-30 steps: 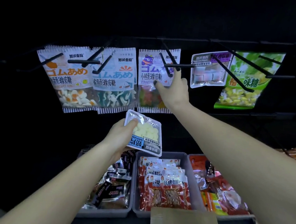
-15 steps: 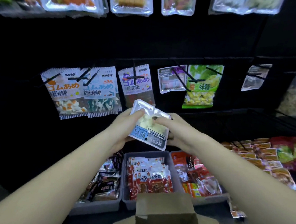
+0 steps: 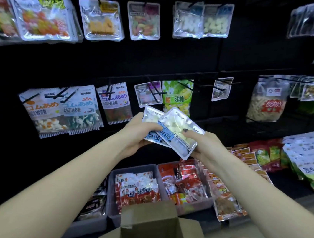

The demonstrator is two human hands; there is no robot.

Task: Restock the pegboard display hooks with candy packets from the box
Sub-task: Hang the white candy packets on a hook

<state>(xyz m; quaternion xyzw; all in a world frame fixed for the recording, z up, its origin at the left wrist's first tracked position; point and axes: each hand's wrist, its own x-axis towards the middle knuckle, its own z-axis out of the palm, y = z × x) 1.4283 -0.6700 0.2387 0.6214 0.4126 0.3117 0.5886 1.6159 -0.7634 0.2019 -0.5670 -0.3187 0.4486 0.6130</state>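
Both hands now meet at the centre of the view, in front of the black pegboard [image 3: 177, 63]. The left hand [image 3: 137, 134] grips one candy packet [image 3: 151, 116] with its fingers curled under the lower edge. The right hand [image 3: 203, 145] pinches a second candy packet [image 3: 178, 132], thumb on its clear front; this packet overlaps the first at about 4 o'clock from it. Half a second ago only one packet showed between the two hands; now two are fanned apart. A second ago the right hand was up at a hook and the left hand alone held a packet.

The view has tilted upward since then: an upper row of clear packets [image 3: 102, 20] now hangs at 12 o'clock, well above the hands. The striped gummy packets [image 3: 62, 109] hang at 9 o'clock from the hands, and the green packet [image 3: 176, 95] hangs just above them at 12 o'clock. The open cardboard box [image 3: 150, 224] sits at 6 o'clock, near the bottom edge. Grey bins [image 3: 114, 184] of red snack packs lie between the box and the hands.
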